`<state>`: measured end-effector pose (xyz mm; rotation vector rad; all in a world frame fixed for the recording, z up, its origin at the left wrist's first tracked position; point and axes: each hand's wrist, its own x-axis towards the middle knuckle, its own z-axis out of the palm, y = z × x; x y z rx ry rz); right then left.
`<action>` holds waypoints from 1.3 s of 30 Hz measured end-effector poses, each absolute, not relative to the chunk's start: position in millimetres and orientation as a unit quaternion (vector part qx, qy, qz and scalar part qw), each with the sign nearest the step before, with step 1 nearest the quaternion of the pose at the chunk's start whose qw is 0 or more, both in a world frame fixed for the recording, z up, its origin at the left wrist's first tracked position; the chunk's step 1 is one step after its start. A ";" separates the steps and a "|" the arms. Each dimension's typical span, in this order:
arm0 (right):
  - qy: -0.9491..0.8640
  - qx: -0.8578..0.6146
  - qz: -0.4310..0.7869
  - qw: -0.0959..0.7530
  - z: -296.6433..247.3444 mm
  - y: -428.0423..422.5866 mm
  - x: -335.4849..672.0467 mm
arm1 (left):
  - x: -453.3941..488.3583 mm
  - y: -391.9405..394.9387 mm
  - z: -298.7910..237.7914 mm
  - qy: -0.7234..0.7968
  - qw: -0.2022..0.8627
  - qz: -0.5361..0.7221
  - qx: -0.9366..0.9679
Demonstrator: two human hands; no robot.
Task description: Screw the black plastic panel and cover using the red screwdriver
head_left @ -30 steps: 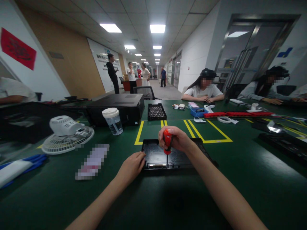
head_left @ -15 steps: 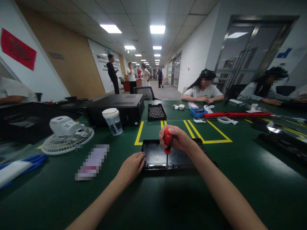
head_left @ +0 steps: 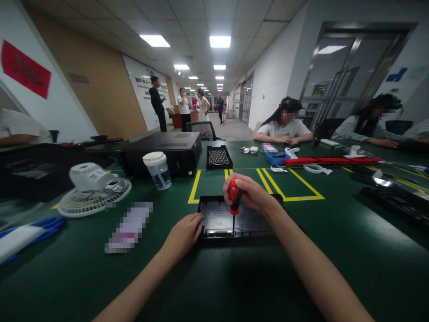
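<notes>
A shallow black plastic panel (head_left: 214, 219) with a raised rim lies flat on the green table, its ribbed inner side up. My left hand (head_left: 187, 230) grips its left edge, fingers together over the rim. In my closed right hand (head_left: 246, 191) is a screwdriver (head_left: 235, 192) with a red and black handle. The screwdriver stands upright, its dark shaft pointing down to the panel's near edge. Beside the tip a pale metal strip (head_left: 219, 232) runs along that edge. My right hand and forearm cover part of the panel's right side; whatever is under the tip is too small to make out.
Left of the panel are a pixelated flat object (head_left: 129, 227), a white fan (head_left: 95, 188) and a lidded cup (head_left: 157, 171). A black computer case (head_left: 164, 152), a black tray of small parts (head_left: 219, 157) and a blue box (head_left: 277, 157) stand farther back. People sit across the table.
The screwdriver stays in the same spot, with only a very slight shift of my right hand and forearm. My left hand is still. A distant person in blue has moved slightly left.
</notes>
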<state>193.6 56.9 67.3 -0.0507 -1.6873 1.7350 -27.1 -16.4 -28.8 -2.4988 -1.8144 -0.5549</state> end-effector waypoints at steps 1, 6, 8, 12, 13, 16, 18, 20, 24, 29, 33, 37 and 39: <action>-0.652 -0.020 0.671 0.353 67.4 57.0 193.9 | -26.9 -16.8 -28.3 -0.578 0.002 -0.175 -0.797; -0.654 -0.026 0.668 0.354 68.7 55.6 194.7 | -25.6 -17.9 -26.3 -0.575 0.004 -0.173 -0.800; -0.654 -0.030 0.666 0.357 69.2 54.9 194.8 | -25.3 -17.7 -26.6 -0.577 0.003 -0.172 -0.799; -0.657 -0.033 0.663 0.358 69.4 54.5 195.0 | -26.2 -16.4 -29.4 -0.575 0.006 -0.173 -0.800; -0.658 -0.033 0.663 0.357 69.3 54.7 195.1 | -26.5 -16.1 -30.2 -0.574 0.007 -0.173 -0.800; -0.659 -0.032 0.662 0.355 68.9 54.9 195.1 | -27.0 -15.7 -31.3 -0.573 0.009 -0.175 -0.800; -0.661 -0.033 0.661 0.353 68.7 54.8 195.1 | -26.7 -15.9 -31.0 -0.573 0.008 -0.176 -0.800; -0.662 -0.032 0.661 0.352 68.8 54.3 195.1 | -26.4 -16.4 -30.4 -0.574 0.007 -0.176 -0.799; -0.662 -0.031 0.661 0.352 69.5 53.4 194.9 | -26.3 -16.6 -30.1 -0.574 0.007 -0.181 -0.799; -0.663 -0.027 0.659 0.353 70.6 52.9 194.4 | -26.1 -16.3 -29.8 -0.574 0.011 -0.173 -0.800; -0.663 -0.030 0.660 0.352 70.9 52.8 194.6 | -26.2 -15.7 -30.2 -0.572 0.017 -0.172 -0.802; -0.664 -0.033 0.658 0.352 70.9 52.7 194.9 | -27.6 -14.3 -33.5 -0.569 0.022 -0.170 -0.804; -0.666 -0.032 0.657 0.351 71.0 52.7 194.9 | -27.9 -13.9 -34.8 -0.568 0.025 -0.168 -0.805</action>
